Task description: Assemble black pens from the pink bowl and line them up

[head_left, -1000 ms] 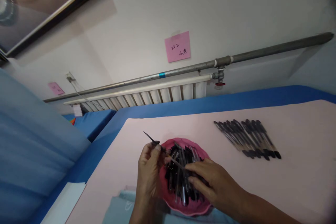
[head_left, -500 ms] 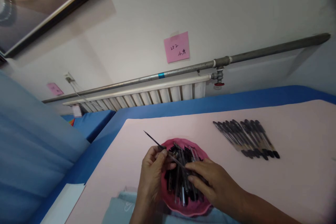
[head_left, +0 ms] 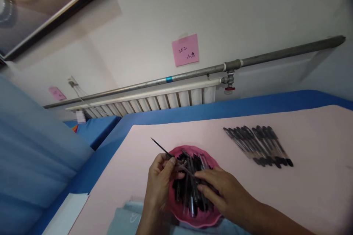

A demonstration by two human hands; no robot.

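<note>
Between thumb and fingers, my left hand [head_left: 162,176] pinches a pen refill [head_left: 160,147]. Its dark length and fine tip point up and left, while the paler rear part runs down to the right. My right hand [head_left: 223,187] is closed on a dark pen barrel [head_left: 208,184], mostly covered by the fingers. The refill's rear reaches this barrel; whether it sits inside is hidden by the fingertips. Both hands are over a pink scalloped bowl [head_left: 202,223], filled with black caps and clear pen parts [head_left: 193,191].
A row of black-capped pens [head_left: 257,145] lies on the pink table cover [head_left: 311,136] to the right. Light-blue cloth [head_left: 125,220] shows beneath the bowl. White paper [head_left: 66,213] lies at lower left beside a blue curtain [head_left: 41,154]. A radiator [head_left: 165,99] and pipe run along the wall.
Almost nothing differs. The hands, refill and barrel keep the same positions, and the view has shifted very slightly.
</note>
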